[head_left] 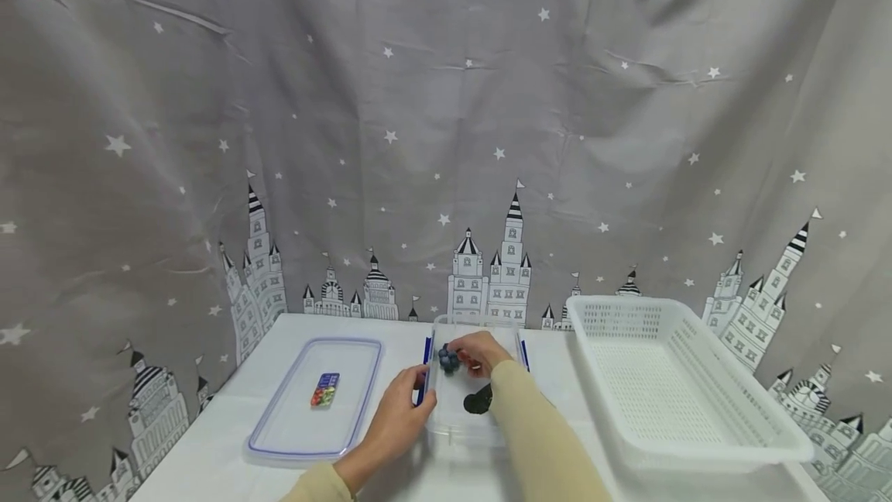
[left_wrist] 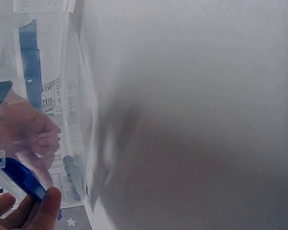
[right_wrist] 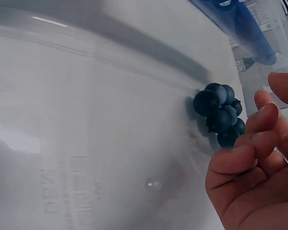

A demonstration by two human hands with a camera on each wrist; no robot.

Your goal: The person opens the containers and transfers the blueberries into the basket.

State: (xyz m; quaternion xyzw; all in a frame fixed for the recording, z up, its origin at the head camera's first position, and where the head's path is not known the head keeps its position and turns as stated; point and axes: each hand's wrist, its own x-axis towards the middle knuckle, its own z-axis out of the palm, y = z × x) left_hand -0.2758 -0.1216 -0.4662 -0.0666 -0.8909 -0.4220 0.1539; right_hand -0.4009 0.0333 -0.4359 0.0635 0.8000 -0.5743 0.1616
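A clear plastic storage box (head_left: 465,434) with blue side latches stands in the middle of the table. In its far left corner lies a bunch of blueberries (head_left: 448,359), large and dark in the right wrist view. My right hand (head_left: 479,352) is inside the box beside the bunch, its fingers loosely bent and the thumb apart from them. Near the sleeve lies a dark green bumpy item (head_left: 478,401), partly hidden, kind unclear. Outside the left wall, my left hand (head_left: 400,411) touches the box, its fingertips against a blue latch (left_wrist: 23,178).
Left of the box lies a clear lid (head_left: 289,428) with a blue-purple seal and a fruit-printed label (head_left: 324,391). A white perforated basket (head_left: 725,448) stands on the right. Behind the table hangs a grey curtain (head_left: 418,99) with stars and castles.
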